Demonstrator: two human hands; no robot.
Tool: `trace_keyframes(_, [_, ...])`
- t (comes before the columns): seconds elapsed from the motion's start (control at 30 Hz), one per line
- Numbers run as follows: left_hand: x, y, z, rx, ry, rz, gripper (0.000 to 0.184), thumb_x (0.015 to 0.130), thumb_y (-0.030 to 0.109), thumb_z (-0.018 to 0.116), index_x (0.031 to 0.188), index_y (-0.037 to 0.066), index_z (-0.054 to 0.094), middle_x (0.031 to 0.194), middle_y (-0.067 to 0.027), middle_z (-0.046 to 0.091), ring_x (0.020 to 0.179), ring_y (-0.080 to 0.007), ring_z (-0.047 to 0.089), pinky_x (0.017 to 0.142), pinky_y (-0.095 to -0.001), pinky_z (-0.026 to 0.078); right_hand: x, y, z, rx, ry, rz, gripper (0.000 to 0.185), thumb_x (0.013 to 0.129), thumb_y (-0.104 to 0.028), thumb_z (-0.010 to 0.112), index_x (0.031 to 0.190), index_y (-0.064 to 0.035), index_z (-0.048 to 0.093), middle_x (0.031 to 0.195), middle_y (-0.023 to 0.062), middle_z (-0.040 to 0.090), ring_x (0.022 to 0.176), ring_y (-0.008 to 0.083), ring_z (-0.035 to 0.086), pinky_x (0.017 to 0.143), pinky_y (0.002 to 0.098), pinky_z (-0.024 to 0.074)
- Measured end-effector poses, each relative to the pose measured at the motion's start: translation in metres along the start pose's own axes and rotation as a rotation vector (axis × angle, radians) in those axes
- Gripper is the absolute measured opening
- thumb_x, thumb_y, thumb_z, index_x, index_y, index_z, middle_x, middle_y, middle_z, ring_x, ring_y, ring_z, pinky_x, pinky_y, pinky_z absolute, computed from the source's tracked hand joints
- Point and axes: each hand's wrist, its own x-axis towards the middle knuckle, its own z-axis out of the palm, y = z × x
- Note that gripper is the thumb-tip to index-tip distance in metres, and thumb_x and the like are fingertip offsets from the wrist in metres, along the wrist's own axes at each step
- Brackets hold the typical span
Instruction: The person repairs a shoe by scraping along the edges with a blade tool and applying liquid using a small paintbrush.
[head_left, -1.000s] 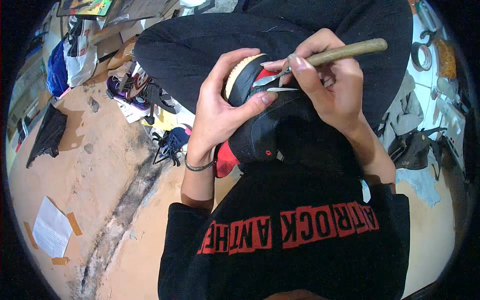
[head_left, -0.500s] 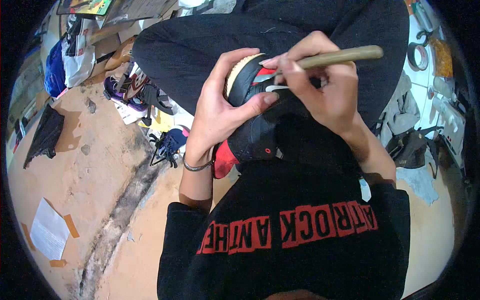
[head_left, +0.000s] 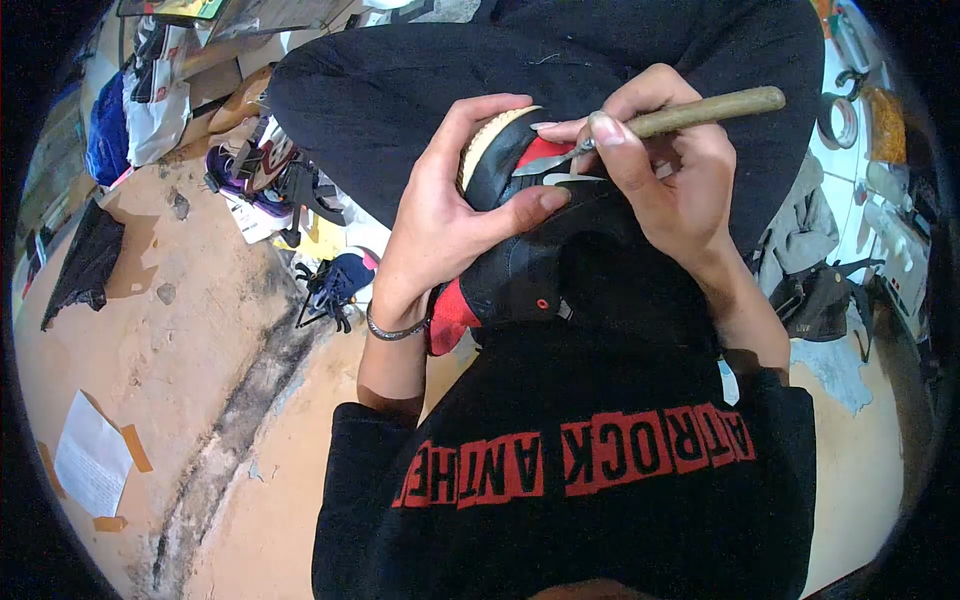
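A black and red shoe with a cream sole edge lies against my lap, its sole side toward the upper left. My left hand is wrapped round the sole, with the thumb pressed on the black upper. Between the thumb and fingers of my right hand is a tool with a wooden handle. Its metal blade rests at the red part of the shoe, beside the black band. A white strip shows just below the blade, partly hidden by my fingers.
At the left, a black cloth piece and a taped paper lie on the floor. Other shoes sit left of my knee. Toward the right are a tape roll, a black cap and grey cloth.
The right hand and tool first shifted left over the shoe, then came back to the right, so the blade shows again. My left hand and the shoe have moved slightly right.
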Motion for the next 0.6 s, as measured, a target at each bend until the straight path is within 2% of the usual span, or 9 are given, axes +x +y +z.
trace_keyframes(0.13, [0.0, 0.002, 0.0, 0.043, 0.008, 0.037, 0.067, 0.075, 0.023, 0.088, 0.131, 0.004, 0.057, 0.118, -0.0083, 0.065, 0.112, -0.0177, 0.063, 0.098, -0.0317, 0.048, 0.002, 0.001, 0.003, -0.101, -0.055, -0.081, 0.013, 0.093, -0.009, 0.07, 0.091, 0.0024, 0.066, 0.083, 0.0082, 0.069, 0.071, 0.0131, 0.068, 0.061, 0.0278, 0.0523])
trace_keyframes(0.23, [0.0, 0.0, 0.001, 0.056, 0.013, 0.064, 0.067, 0.076, 0.025, 0.087, 0.131, 0.004, 0.056, 0.118, -0.0088, 0.065, 0.112, -0.0182, 0.062, 0.098, -0.0323, 0.049, 0.01, -0.005, -0.003, -0.337, -0.268, -0.331, 0.009, 0.097, -0.002, 0.064, 0.098, 0.0053, 0.06, 0.094, 0.0163, 0.071, 0.087, 0.0229, 0.073, 0.078, 0.0291, 0.059])
trace_keyframes(0.33, [0.001, 0.002, 0.001, 0.017, 0.012, 0.039, 0.066, 0.077, 0.026, 0.087, 0.131, 0.004, 0.056, 0.118, -0.0097, 0.065, 0.112, -0.0192, 0.063, 0.097, -0.0326, 0.049, 0.009, 0.005, 0.005, -0.224, -0.103, -0.378, 0.012, 0.088, -0.007, 0.075, 0.093, 0.0009, 0.068, 0.083, 0.0083, 0.067, 0.07, 0.015, 0.065, 0.06, 0.0272, 0.0489])
trace_keyframes(0.43, [0.001, -0.003, 0.0, 0.041, 0.008, 0.029, 0.072, 0.074, 0.027, 0.088, 0.133, 0.005, 0.054, 0.12, -0.0102, 0.064, 0.113, -0.0204, 0.062, 0.098, -0.0331, 0.049, 0.0, 0.006, 0.007, -0.118, 0.016, -0.224, 0.011, 0.088, -0.005, 0.076, 0.092, 0.0014, 0.068, 0.084, 0.0091, 0.068, 0.071, 0.0153, 0.066, 0.061, 0.0277, 0.0502])
trace_keyframes(0.53, [-0.001, -0.005, -0.004, 0.002, -0.048, 0.095, 0.083, 0.067, 0.028, 0.093, 0.136, 0.006, 0.052, 0.122, -0.0108, 0.063, 0.114, -0.0215, 0.062, 0.1, -0.0337, 0.047, -0.003, 0.005, 0.009, -0.081, 0.023, -0.222, 0.012, 0.088, -0.005, 0.076, 0.094, 0.0013, 0.068, 0.084, 0.0103, 0.068, 0.073, 0.0156, 0.068, 0.064, 0.028, 0.052])
trace_keyframes(0.6, [-0.001, -0.002, -0.006, -0.013, -0.094, 0.112, 0.092, 0.061, 0.02, 0.093, 0.14, 0.005, 0.049, 0.128, -0.0106, 0.059, 0.119, -0.0203, 0.058, 0.106, -0.0336, 0.043, -0.003, 0.004, 0.01, -0.049, 0.008, -0.263, 0.012, 0.088, -0.004, 0.076, 0.095, 0.0011, 0.068, 0.085, 0.0112, 0.069, 0.074, 0.0162, 0.069, 0.065, 0.0281, 0.0531])
